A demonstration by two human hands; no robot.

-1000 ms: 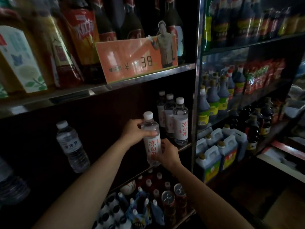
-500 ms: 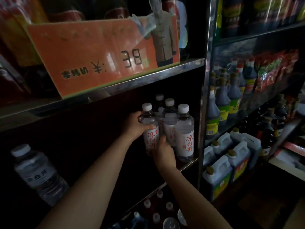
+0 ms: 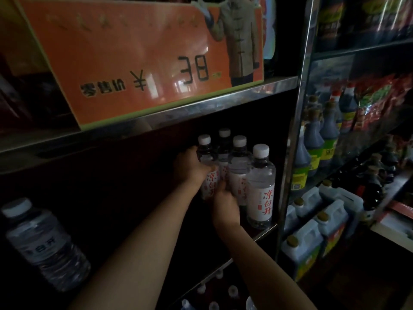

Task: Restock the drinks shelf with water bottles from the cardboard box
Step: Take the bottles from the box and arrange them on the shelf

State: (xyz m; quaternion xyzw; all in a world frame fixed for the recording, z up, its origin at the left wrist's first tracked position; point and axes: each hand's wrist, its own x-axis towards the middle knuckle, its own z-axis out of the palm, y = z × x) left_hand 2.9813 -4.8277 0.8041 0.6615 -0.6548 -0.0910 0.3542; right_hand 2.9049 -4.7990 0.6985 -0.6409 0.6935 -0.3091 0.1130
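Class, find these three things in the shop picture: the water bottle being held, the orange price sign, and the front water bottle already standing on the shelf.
held water bottle (image 3: 205,153), head view, clear shoulder below the cap.
orange price sign (image 3: 138,63), head view, plain orange face.
front water bottle (image 3: 261,198), head view, white label.

Clear plastic water bottle (image 3: 206,162) — glossy metal shelf edge (image 3: 201,106).

A small grocery shop, dimly lit. Metal shelving (image 3: 223,101) holds rows of identical goods: an orange price card (image 3: 143,63) marked ¥38 stands at the front edge of the upper shelf, labelled water bottles (image 3: 260,186) line the shelf below, and the next bay carries dark sauce bottles (image 3: 312,139), plastic jugs (image 3: 306,245) and red packets (image 3: 375,97).
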